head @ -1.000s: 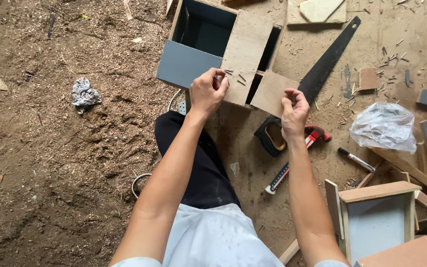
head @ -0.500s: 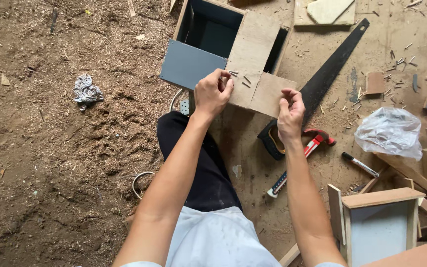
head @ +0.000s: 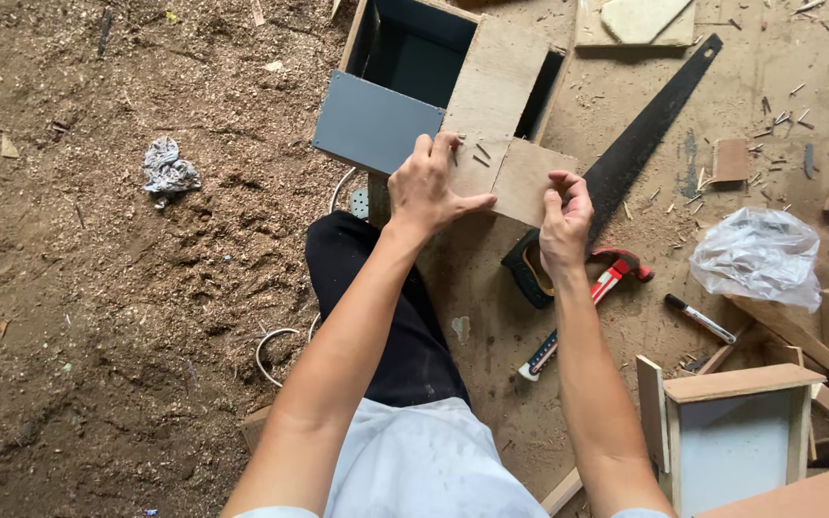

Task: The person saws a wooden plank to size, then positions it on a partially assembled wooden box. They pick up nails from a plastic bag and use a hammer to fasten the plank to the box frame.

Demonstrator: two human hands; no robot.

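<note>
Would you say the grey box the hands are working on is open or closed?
Open. The grey box shows a dark interior; the wooden panel under the left hand covers only part.

— Where are your arms?
— Both of your bare forearms reach forward from the bottom of the view, nearly parallel and a little apart, over your bent knee in dark trousers.

— And your left hand?
— It lies palm down, wrist straight, fingers pointing ahead and pressed flat together, the thumb spread wide to the right. It pushes down rather than closing round anything.

— Your right hand?
— It sits just right of the left and slightly nearer to you, the two apart. Its fingers curl inward, fingertips bent towards the thumb in a loose pinch, knuckles up, wrist bent a little to the left.
</note>
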